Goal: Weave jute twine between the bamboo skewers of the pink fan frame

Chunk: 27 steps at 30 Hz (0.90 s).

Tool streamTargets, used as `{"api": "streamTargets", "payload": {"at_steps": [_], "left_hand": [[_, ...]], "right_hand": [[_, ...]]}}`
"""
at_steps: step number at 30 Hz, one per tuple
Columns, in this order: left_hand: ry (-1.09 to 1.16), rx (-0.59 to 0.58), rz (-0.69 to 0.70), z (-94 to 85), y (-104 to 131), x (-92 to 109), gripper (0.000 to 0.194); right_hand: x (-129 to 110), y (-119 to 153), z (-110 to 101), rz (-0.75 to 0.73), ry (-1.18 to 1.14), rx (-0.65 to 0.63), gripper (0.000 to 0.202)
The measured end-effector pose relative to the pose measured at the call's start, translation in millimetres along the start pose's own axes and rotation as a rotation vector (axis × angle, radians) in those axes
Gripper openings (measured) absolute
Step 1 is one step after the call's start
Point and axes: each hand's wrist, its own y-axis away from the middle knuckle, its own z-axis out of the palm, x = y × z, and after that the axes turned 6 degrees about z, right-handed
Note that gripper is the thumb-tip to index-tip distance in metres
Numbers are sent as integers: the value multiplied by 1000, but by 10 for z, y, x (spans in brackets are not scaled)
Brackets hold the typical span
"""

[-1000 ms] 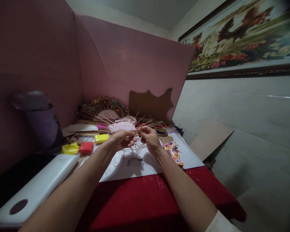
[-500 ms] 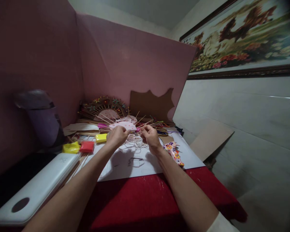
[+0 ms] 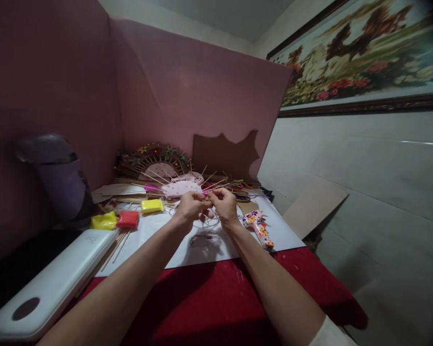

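Above the white sheet, my left hand (image 3: 193,209) and my right hand (image 3: 224,204) meet with fingertips close together. Both are pinched on thin cord (image 3: 211,222), whose loops hang down between and below them. The exact grip at the fingertips is too small to make out. Just behind the hands lies a pink dotted half-round piece (image 3: 182,188) with thin sticks fanning out from its edge. A bit of bright pink shows by my right fingertips.
A flowered glue gun (image 3: 260,229) lies right of my hands. Yellow (image 3: 152,206) and red packets (image 3: 127,219), sticks and a white case (image 3: 57,283) are at the left. Behind stand a decorated fan-shaped piece (image 3: 159,161) and brown cardboard (image 3: 225,156).
My left hand has moved right, off the edge of the pink dotted piece, to meet my right hand. My right hand has shifted only slightly.
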Motion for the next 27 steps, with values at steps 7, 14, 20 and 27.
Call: {"api": "streamTargets", "payload": {"at_steps": [7,14,20,27], "left_hand": [[-40,-104,35,-101,-67,-15,14],[85,-150,19,-212,-118,53,9],[-110,113,125,-350,-204,114,12],[-332,205,242,-469,-336,-21,13]], "right_hand": [[23,-27,-8,-73,62,23,21],[16,-59,-39,-80,35,2,24],[-19,-36,-34,26,4,-4,25],[-158,79,-3,173,-101,-149,18]]}}
